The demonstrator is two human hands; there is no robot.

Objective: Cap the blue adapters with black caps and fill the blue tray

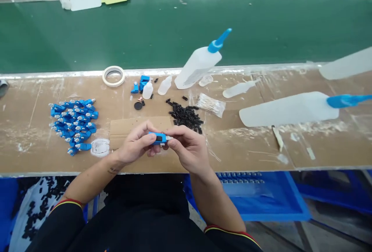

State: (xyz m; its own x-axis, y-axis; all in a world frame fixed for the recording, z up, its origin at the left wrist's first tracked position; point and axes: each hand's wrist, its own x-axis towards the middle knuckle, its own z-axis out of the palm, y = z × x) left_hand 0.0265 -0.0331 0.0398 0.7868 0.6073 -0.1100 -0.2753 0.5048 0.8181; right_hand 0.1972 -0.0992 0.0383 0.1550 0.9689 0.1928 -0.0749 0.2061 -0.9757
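Observation:
Between my hands, above the near part of the bench, is a small blue plastic part [162, 138] with a black insert on top and a pale metal-looking tip at its right end. My left hand [138, 143] is closed on its left end, thumb on the upper face. The fingers of my right hand [188, 147] pinch the tip at the right end. Just beyond my right hand lies a heap of small black pieces [186, 116]. To the left, a cluster of similar blue parts [75, 122] rests on the cardboard bench top [226, 151].
Tall white bottles with blue nozzles [197, 66] stand or lie at the back and right. A tape roll [113, 76], small bottles [165, 85] and a bag of cotton swabs [211, 104] sit around the middle. Below the edge is a blue tray [261, 205].

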